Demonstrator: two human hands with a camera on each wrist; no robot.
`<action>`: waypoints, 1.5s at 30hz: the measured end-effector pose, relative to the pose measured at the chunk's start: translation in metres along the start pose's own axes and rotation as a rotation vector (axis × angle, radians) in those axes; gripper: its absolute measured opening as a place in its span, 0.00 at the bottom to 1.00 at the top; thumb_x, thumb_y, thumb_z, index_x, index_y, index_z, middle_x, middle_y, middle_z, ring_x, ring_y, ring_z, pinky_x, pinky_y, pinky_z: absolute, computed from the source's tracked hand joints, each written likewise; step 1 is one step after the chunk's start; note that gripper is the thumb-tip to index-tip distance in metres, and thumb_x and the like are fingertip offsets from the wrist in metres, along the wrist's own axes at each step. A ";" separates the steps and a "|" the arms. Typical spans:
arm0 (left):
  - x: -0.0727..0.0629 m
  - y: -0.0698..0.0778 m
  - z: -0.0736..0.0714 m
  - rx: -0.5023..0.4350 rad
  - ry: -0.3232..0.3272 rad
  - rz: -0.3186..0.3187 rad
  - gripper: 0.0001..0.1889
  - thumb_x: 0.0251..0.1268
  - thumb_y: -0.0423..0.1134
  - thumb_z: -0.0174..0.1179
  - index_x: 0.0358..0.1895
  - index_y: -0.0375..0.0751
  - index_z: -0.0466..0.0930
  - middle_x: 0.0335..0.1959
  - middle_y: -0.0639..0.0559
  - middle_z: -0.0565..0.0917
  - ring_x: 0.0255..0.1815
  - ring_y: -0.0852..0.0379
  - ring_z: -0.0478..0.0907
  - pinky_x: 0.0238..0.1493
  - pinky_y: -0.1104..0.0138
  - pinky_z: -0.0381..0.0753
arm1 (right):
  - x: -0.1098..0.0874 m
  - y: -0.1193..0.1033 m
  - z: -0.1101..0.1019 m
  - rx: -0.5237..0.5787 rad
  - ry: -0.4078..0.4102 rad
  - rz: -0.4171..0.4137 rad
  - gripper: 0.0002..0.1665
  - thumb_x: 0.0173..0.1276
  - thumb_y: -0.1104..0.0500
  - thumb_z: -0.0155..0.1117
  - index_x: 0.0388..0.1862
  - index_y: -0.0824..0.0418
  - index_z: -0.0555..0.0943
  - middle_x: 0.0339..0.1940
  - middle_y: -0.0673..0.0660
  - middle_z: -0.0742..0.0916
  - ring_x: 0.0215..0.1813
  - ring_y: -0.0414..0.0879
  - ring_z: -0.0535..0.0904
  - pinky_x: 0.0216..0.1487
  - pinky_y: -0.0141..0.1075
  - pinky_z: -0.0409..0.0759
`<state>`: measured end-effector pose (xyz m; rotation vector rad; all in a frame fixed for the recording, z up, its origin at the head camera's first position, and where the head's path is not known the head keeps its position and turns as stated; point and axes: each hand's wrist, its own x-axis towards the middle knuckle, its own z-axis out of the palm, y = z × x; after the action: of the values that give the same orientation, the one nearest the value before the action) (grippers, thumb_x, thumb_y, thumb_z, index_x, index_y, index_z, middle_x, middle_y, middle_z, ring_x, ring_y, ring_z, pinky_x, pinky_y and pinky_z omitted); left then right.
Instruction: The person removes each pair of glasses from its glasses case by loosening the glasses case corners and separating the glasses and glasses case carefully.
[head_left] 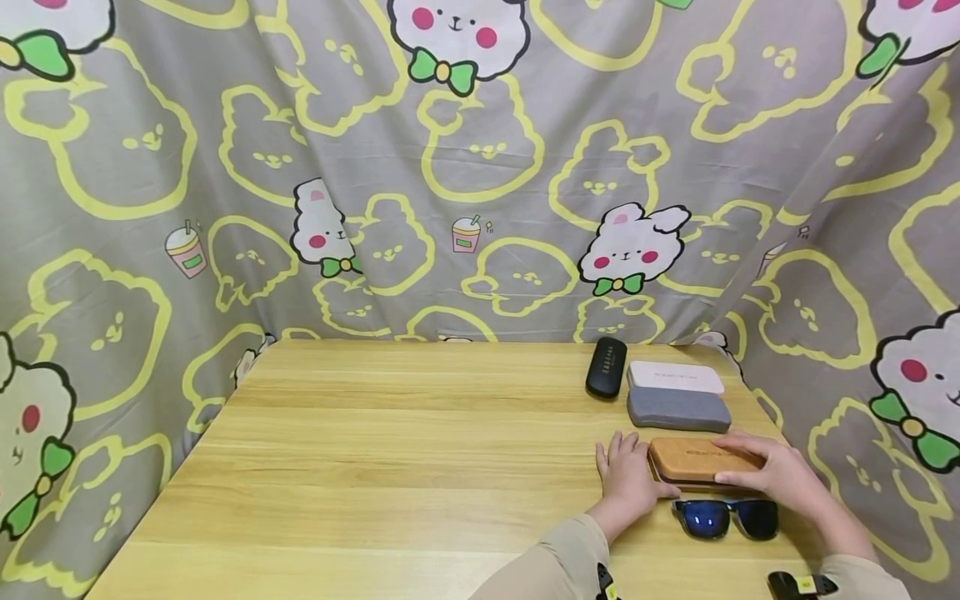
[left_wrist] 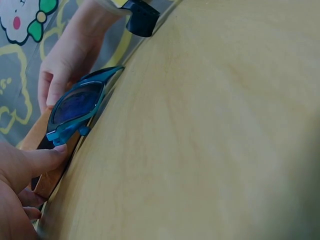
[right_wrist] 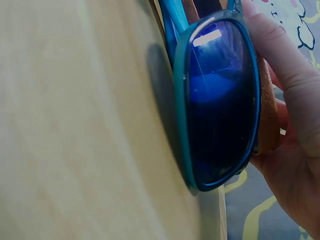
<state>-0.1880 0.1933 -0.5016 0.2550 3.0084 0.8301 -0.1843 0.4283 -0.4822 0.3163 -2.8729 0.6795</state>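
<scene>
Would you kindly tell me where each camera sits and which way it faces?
Head: worn on the head, facing forward and down at the table, orange case and sunglasses; the left hand and right hand show.
Left wrist: on that wrist, looking across the table; the left hand shows lower left, the right hand upper left.
Right wrist: on that wrist, facing the sunglasses closely; only the right hand shows.
Shared: both wrist views show the sunglasses and orange case.
</scene>
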 end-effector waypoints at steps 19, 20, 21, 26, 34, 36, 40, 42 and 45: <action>0.001 0.001 0.000 -0.011 -0.015 -0.014 0.36 0.34 0.63 0.76 0.54 0.62 0.79 0.65 0.68 0.73 0.74 0.61 0.60 0.75 0.53 0.57 | -0.001 -0.005 0.000 -0.031 0.015 -0.012 0.33 0.45 0.41 0.80 0.51 0.49 0.84 0.57 0.66 0.84 0.57 0.36 0.74 0.53 0.47 0.70; 0.001 0.002 0.000 -0.012 -0.016 -0.014 0.36 0.34 0.63 0.76 0.54 0.62 0.79 0.65 0.68 0.73 0.74 0.61 0.60 0.75 0.53 0.57 | -0.001 -0.005 0.000 -0.030 0.019 -0.015 0.33 0.44 0.41 0.80 0.51 0.49 0.84 0.57 0.66 0.84 0.57 0.35 0.74 0.53 0.43 0.70; 0.001 0.002 0.000 -0.013 -0.016 -0.014 0.36 0.34 0.63 0.76 0.54 0.62 0.79 0.65 0.68 0.73 0.74 0.61 0.60 0.75 0.53 0.57 | -0.001 -0.005 0.000 -0.028 0.024 -0.020 0.33 0.44 0.41 0.80 0.51 0.50 0.84 0.57 0.66 0.84 0.57 0.33 0.73 0.54 0.38 0.69; 0.001 0.002 0.000 -0.013 -0.016 -0.011 0.36 0.34 0.63 0.76 0.54 0.62 0.79 0.65 0.68 0.73 0.74 0.61 0.61 0.75 0.52 0.57 | -0.001 -0.005 0.000 -0.015 0.041 -0.043 0.33 0.42 0.41 0.81 0.49 0.50 0.85 0.54 0.65 0.85 0.55 0.24 0.70 0.49 0.19 0.61; 0.001 0.001 -0.001 -0.022 -0.020 -0.009 0.35 0.35 0.63 0.76 0.54 0.61 0.80 0.65 0.67 0.73 0.74 0.60 0.61 0.75 0.51 0.57 | -0.001 -0.008 0.002 0.013 0.065 -0.096 0.33 0.39 0.44 0.83 0.47 0.53 0.85 0.49 0.64 0.87 0.52 0.25 0.71 0.48 0.09 0.56; 0.001 0.001 -0.001 -0.023 -0.023 -0.010 0.35 0.35 0.63 0.76 0.54 0.61 0.80 0.65 0.67 0.73 0.74 0.60 0.61 0.75 0.51 0.57 | -0.001 -0.009 0.002 0.013 0.069 -0.104 0.33 0.39 0.45 0.84 0.47 0.53 0.85 0.49 0.63 0.87 0.51 0.27 0.73 0.48 0.10 0.57; 0.000 0.002 -0.002 -0.029 -0.029 -0.008 0.35 0.36 0.63 0.76 0.54 0.61 0.80 0.65 0.67 0.73 0.74 0.60 0.61 0.75 0.51 0.57 | -0.003 -0.012 0.001 -0.033 0.075 -0.106 0.34 0.38 0.44 0.84 0.47 0.52 0.84 0.48 0.60 0.87 0.50 0.30 0.74 0.46 0.15 0.61; 0.001 0.002 -0.001 -0.033 -0.035 -0.006 0.35 0.36 0.63 0.76 0.55 0.61 0.79 0.65 0.67 0.73 0.74 0.59 0.61 0.76 0.51 0.56 | -0.003 -0.012 0.001 -0.060 0.072 -0.104 0.34 0.39 0.43 0.83 0.47 0.52 0.84 0.49 0.59 0.86 0.50 0.31 0.73 0.45 0.19 0.63; 0.002 0.002 -0.001 -0.045 -0.045 0.002 0.36 0.36 0.63 0.76 0.55 0.60 0.79 0.66 0.66 0.72 0.75 0.59 0.60 0.76 0.51 0.55 | -0.003 -0.012 0.001 -0.094 0.073 -0.115 0.34 0.38 0.43 0.83 0.47 0.51 0.83 0.48 0.58 0.85 0.50 0.33 0.73 0.44 0.23 0.65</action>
<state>-0.1896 0.1942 -0.4995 0.2727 2.9439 0.8792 -0.1784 0.4178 -0.4782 0.4304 -2.7812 0.5226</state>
